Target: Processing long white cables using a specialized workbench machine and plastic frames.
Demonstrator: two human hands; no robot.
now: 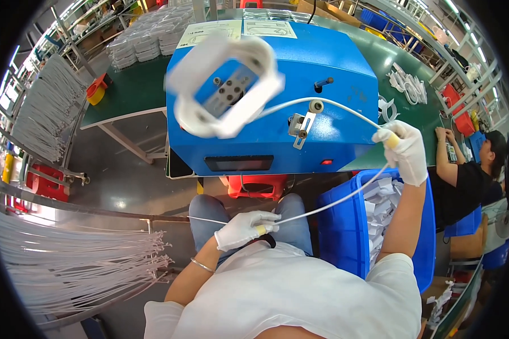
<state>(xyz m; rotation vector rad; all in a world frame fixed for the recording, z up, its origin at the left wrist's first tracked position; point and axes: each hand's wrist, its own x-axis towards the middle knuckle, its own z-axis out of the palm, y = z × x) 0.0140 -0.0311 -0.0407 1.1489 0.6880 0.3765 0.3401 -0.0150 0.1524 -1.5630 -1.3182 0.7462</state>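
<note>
Two gloved hands hold one thin white cable (322, 209) that runs from the lap up to a blue winding machine (328, 68) on the green worktop (136, 90). The left hand (244, 228), closed around the cable, rests over the knees and pinches it between taped fingertips. The right hand (406, 151), raised just beside the machine's right side, is also closed on the cable, guiding it toward a small roller (316, 106) on the machine's face. A white coil (223, 85) blurs on the spinning spool at the machine's upper left. A blue bin (345, 226) of white coiled bundles stands under the right arm. More white cables (68, 265) hang on a rack at the lower left
</note>
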